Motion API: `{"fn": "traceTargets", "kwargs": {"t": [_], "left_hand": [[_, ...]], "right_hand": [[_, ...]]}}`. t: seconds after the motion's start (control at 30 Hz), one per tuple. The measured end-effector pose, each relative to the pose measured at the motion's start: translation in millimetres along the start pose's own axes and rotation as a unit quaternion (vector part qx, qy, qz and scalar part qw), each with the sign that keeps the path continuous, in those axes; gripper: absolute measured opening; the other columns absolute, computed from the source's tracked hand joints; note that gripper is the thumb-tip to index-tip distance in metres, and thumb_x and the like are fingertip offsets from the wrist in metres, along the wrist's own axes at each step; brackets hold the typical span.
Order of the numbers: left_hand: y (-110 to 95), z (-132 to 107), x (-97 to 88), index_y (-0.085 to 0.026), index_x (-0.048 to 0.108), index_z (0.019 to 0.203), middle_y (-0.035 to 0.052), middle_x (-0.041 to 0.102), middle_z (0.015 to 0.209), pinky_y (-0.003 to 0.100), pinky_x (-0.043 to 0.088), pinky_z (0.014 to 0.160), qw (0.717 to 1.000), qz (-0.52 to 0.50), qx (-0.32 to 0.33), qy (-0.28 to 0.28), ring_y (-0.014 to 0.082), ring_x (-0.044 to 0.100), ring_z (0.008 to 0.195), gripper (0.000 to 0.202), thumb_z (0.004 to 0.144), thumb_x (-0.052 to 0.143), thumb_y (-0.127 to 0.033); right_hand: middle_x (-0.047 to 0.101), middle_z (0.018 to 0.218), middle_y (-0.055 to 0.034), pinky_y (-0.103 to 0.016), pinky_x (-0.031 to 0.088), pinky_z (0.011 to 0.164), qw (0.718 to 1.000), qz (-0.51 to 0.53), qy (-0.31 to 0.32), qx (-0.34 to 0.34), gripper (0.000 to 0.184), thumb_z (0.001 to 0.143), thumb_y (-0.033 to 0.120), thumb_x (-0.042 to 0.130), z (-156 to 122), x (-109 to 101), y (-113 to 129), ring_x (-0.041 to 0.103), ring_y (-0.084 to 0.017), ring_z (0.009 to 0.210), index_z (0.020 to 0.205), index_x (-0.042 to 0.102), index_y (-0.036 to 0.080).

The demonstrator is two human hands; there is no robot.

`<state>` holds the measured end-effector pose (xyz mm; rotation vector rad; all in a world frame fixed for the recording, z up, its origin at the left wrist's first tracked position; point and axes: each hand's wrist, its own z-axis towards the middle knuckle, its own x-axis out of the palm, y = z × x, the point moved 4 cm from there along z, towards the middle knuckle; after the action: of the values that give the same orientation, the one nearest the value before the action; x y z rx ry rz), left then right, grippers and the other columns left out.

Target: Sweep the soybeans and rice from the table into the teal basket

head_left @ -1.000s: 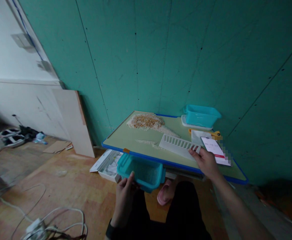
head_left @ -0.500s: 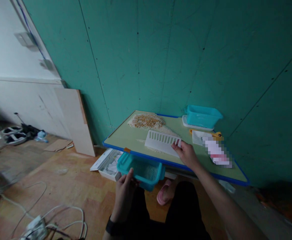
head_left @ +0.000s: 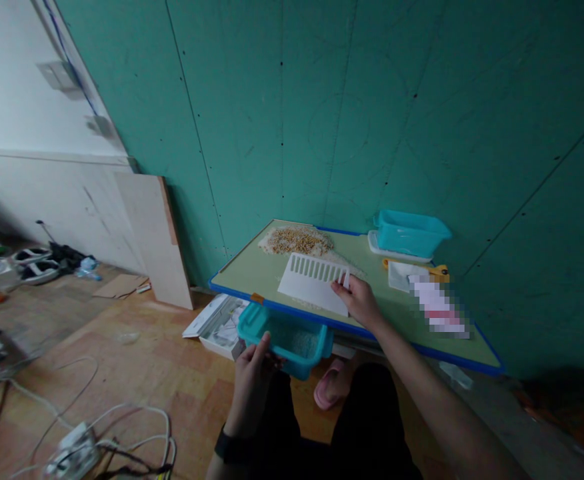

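Observation:
My left hand grips the near rim of a teal plastic bin, which sits just below the table's front edge. Pale grains lie in the bottom of that bin. In my right hand is a white slotted plastic scraper, held by its right end, its lower edge close to the tabletop. Behind the scraper a pile of yellow kernels and pale grains is spread on the table. A thin scatter of grains lies near the front edge.
A second teal bin stands on a white lid at the back right. Near it are a yellow-handled tool and a blurred-out packet. An open white box is on the floor, and a power strip with cables lies lower left.
The scraper has moved a little left and tilted up with my right hand. My left hand keeps the bin at the table's edge. The view has shifted slightly.

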<state>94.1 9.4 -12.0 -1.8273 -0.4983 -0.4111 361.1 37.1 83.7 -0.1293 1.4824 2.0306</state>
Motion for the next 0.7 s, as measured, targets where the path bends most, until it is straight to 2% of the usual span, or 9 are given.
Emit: {"fn": "traceTargets", "kwargs": {"t": [0.13, 0.4, 0.6, 0.7], "left_hand": [[-1.4, -0.6, 1.9, -0.018, 0.058, 0.049, -0.0015, 0.059, 0.044, 0.023, 0.046, 0.044, 1.000, -0.016, 0.000, -0.007, 0.0144, 0.061, 0.042, 0.050, 0.054, 0.094, -0.052], [2.3, 1.9, -0.6, -0.020, 0.058, 0.050, 0.0006, 0.060, 0.043, 0.027, 0.051, 0.047, 1.000, -0.014, 0.000, -0.001, 0.0200, 0.067, 0.049, 0.048, 0.056, 0.092, -0.053], [1.7, 0.8, -2.5, -0.021, 0.058, 0.053, 0.0012, 0.062, 0.046, 0.028, 0.052, 0.048, 1.000, 0.002, 0.000, -0.003, 0.0190, 0.066, 0.046, 0.047, 0.060, 0.090, -0.054], [-2.3, 0.3, -2.2, -0.021, 0.057, 0.052, 0.0023, 0.062, 0.045, 0.029, 0.052, 0.048, 0.998, 0.051, 0.035, -0.001, 0.0192, 0.065, 0.044, 0.046, 0.067, 0.084, -0.056]], "right_hand": [[0.066, 0.070, -0.0040, -0.031, 0.042, 0.063, 1.000, 0.014, 0.010, 0.003, 0.035, 0.082, 0.056, 0.061, -2.7, 13.9, 5.9, 0.057, -0.021, 0.068, 0.080, 0.065, 0.021], [0.064, 0.068, -0.0024, -0.030, 0.041, 0.061, 0.999, 0.039, 0.021, 0.010, 0.036, 0.080, 0.056, 0.063, 0.3, 30.4, 13.7, 0.055, -0.020, 0.066, 0.077, 0.064, 0.020], [0.065, 0.070, -0.0029, -0.030, 0.044, 0.061, 0.990, 0.129, 0.035, 0.050, 0.040, 0.075, 0.060, 0.069, 4.5, 32.4, 6.2, 0.057, -0.021, 0.071, 0.076, 0.064, 0.020], [0.065, 0.070, -0.0026, -0.030, 0.043, 0.061, 0.986, 0.149, 0.029, 0.067, 0.041, 0.074, 0.060, 0.070, 5.8, 26.9, 0.7, 0.057, -0.021, 0.070, 0.075, 0.063, 0.020]]}}
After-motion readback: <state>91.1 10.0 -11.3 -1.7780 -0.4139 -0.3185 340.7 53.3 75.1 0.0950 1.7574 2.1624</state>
